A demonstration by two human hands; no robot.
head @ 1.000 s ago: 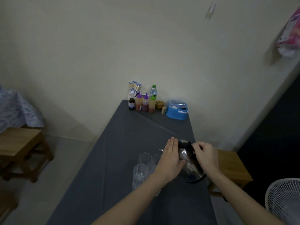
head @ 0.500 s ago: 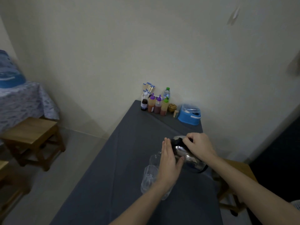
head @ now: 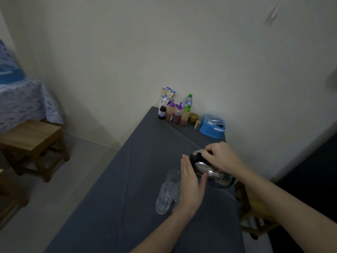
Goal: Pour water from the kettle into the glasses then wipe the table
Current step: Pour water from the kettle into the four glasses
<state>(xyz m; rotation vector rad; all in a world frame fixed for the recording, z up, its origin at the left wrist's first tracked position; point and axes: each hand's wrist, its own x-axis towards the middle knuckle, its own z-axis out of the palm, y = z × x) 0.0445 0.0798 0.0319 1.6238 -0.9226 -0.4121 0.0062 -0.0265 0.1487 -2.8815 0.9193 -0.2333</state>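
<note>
My right hand (head: 221, 157) is clenching the top of the steel kettle (head: 209, 169), which is standing on the grey table (head: 116, 207). My left hand (head: 190, 183), flat and unclenched, is steadying its side. The glasses (head: 166, 196) are sitting at the kettle's eight o'clock, just beside my left palm.

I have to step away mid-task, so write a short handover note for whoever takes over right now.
Right hand: gripping the top of the steel kettle, which is tilted toward the glasses.
Left hand: open, flat against the kettle's side, holding nothing.
Glasses: clustered on the grey table, left of the kettle.
Done: kettle brought to the glasses; no stream of water visible, fill level unclear.
Left: pour into every glass, then wipe the table. No cloth in view.
</note>
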